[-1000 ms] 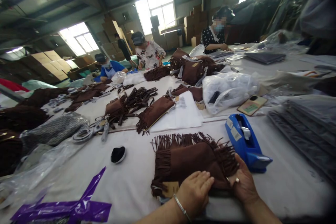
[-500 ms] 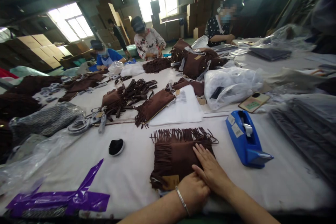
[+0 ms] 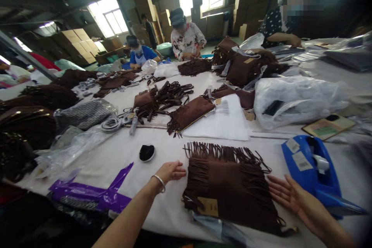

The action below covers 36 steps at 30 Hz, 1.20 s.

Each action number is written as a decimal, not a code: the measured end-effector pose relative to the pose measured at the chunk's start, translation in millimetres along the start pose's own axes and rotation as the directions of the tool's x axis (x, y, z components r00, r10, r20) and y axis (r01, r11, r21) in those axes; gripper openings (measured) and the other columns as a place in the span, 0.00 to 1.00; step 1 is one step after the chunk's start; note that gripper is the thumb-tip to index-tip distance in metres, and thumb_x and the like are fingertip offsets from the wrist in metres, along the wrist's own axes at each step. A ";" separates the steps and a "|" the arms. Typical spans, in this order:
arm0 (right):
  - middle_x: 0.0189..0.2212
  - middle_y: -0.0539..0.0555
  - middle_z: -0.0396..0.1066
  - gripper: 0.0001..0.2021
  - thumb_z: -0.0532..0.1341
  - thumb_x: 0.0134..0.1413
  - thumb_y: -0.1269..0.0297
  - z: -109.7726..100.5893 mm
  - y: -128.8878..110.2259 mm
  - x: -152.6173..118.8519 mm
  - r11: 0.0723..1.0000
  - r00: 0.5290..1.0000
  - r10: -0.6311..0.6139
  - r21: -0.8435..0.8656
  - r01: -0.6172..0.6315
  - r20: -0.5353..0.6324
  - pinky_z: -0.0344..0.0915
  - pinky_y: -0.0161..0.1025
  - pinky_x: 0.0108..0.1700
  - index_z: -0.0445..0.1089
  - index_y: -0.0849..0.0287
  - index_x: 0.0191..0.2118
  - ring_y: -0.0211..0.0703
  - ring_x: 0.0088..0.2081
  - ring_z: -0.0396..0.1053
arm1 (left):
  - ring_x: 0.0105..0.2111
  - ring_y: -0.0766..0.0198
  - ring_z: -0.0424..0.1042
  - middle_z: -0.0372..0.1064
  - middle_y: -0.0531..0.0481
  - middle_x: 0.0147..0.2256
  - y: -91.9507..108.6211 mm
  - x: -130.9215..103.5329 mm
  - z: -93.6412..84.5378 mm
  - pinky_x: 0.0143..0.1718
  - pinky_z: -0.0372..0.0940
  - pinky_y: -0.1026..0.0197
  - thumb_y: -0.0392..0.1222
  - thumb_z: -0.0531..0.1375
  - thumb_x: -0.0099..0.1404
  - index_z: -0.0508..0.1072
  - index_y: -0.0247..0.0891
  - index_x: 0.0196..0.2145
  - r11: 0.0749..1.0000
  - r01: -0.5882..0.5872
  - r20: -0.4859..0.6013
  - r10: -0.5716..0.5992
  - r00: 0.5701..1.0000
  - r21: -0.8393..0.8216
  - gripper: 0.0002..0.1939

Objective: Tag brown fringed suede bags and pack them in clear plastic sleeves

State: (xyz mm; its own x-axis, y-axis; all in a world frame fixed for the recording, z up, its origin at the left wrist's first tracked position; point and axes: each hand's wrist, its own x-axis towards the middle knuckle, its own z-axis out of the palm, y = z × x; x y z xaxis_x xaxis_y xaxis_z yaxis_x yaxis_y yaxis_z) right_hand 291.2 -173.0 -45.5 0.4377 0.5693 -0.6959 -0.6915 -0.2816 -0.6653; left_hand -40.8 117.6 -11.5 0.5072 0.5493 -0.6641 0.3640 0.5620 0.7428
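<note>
A dark brown fringed bag (image 3: 225, 190) lies flat on the white-covered table, its fringe spread toward the far side. A tan tag (image 3: 208, 206) rests on its lower left part. My left hand (image 3: 171, 171), with a bangle at the wrist, is at the bag's left edge, fingers stretched out and holding nothing. At the right edge is my right hand (image 3: 286, 193), open, palm turned toward the bag, fingers extended. A clear plastic strip (image 3: 217, 228) shows under the bag's near edge.
Blue tape dispenser (image 3: 312, 170) right of the bag; round black pad (image 3: 147, 152) and purple tape (image 3: 87, 193) left. Beyond lie a smaller brown bag (image 3: 193, 113), white sheets (image 3: 232, 122), a plastic-wrapped bundle (image 3: 296, 99) and a phone (image 3: 328, 126). Several people work across the table.
Both hands have left the bag's top and moved apart to its two sides. More of the bag now shows, including its right side fringe. The view has shifted left.
</note>
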 end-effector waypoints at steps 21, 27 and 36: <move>0.45 0.58 0.72 0.22 0.56 0.58 0.54 101.7 -80.4 78.8 0.927 0.701 0.368 -0.304 -0.221 0.611 0.57 0.47 0.59 0.67 0.64 0.52 0.49 0.50 0.67 | 0.41 0.54 0.73 0.74 0.45 0.37 42.5 141.7 82.8 0.51 0.63 0.52 0.62 0.60 0.57 0.73 0.31 0.42 0.955 0.295 0.737 -0.219 0.639 0.028 0.29; 0.52 0.54 0.67 0.22 0.55 0.58 0.53 99.6 -78.4 44.3 0.533 0.733 0.086 -0.653 0.538 0.674 0.58 0.51 0.59 0.64 0.55 0.56 0.53 0.53 0.65 | 0.57 0.52 0.60 0.64 0.47 0.54 74.2 74.8 94.3 0.61 0.51 0.51 0.57 0.60 0.60 0.66 0.38 0.55 0.858 -0.433 0.840 0.003 0.543 0.277 0.29; 0.65 0.52 0.44 0.28 0.55 0.58 0.58 42.4 32.6 -23.7 -0.061 0.542 -0.155 -0.556 0.829 0.826 0.48 0.54 0.62 0.50 0.47 0.63 0.52 0.64 0.41 | 0.63 0.55 0.46 0.50 0.43 0.62 5.8 -13.8 96.8 0.65 0.37 0.52 0.53 0.58 0.64 0.59 0.37 0.59 0.084 -0.920 0.843 0.374 0.386 0.383 0.30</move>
State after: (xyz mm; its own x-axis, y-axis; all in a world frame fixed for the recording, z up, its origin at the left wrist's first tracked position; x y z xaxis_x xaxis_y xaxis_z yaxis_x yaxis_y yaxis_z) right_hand 233.9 -162.9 -39.3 -0.1301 0.9902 -0.0513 0.7246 0.0596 -0.6866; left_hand 29.9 53.3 10.2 0.9907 -0.0991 0.0937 -0.1363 -0.6948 0.7061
